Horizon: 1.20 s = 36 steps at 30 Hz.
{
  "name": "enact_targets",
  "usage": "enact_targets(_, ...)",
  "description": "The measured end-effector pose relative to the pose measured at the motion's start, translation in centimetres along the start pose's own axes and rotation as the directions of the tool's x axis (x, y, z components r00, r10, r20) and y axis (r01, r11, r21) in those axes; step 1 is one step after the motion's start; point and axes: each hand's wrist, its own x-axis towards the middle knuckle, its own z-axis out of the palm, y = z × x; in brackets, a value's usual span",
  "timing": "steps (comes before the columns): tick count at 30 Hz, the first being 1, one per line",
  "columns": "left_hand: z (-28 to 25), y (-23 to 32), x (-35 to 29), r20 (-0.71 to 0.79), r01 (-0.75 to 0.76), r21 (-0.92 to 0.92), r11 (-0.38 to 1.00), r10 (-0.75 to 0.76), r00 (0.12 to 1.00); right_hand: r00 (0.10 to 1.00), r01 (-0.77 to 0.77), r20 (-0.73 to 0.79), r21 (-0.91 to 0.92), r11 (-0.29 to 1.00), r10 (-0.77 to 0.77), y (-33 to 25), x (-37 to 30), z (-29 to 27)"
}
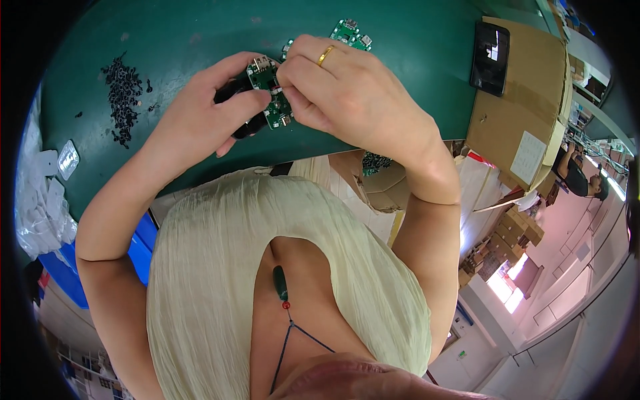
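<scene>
My left hand (193,110) is closed round a black casing (230,90), its thumb pressed on a green circuit board (279,115) that lies against it. Silver connectors show at the board's two ends. From the right, my right hand (357,93), wearing a gold ring, meets the board's edge with thumb and fingers pinched together. Whatever is between those fingertips is hidden. Just beyond the right hand, more green circuit boards (348,32) lie on the green table (213,27). A heap of small black parts (123,100) lies left of my left hand.
A cardboard box (517,113) stands at the table's right, with a black phone (491,59) on it. Below the table edge, an open carton (387,190) holds green boards. Clear plastic bags (43,207) and a blue bin (141,247) are at left. Another person (580,173) is far right.
</scene>
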Motion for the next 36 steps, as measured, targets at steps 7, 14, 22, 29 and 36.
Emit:
enact_targets(7, 0.1, -0.2, -0.1, 0.008, -0.003, -0.005, 1.0, 0.003, 1.0, 0.988, -0.007, 0.152, -0.122, 0.993, 0.026, -1.2, 0.4, -1.1)
enact_targets(14, 0.4, 0.3, -0.1, -0.021, -0.01, -0.004, 1.0, 0.01, 1.0, 0.986, 0.027, 0.164, -0.192, 0.981, 0.005, -1.2, 0.3, -1.1)
enact_targets(22, 0.3, 0.2, -0.1, -0.021, -0.007, -0.009, 1.0, 0.007, 1.0, 0.992, -0.007, 0.126, -0.157, 0.988, 0.027, -1.2, 0.4, -1.0)
enact_targets(29, 0.2, 0.4, 0.0, -0.021, -0.014, 0.029, 0.999, 0.014, 1.0, 0.993, 0.03, 0.114, -0.188, 0.982, -0.008, -1.0, 0.4, -0.8)
enact_targets(36, 0.7, -0.6, 0.1, -0.075, -0.12, 0.163, 0.979, 0.134, 0.988, 0.992, 0.054, 0.122, -0.339, 0.939, -0.013, -2.0, 0.2, -0.1)
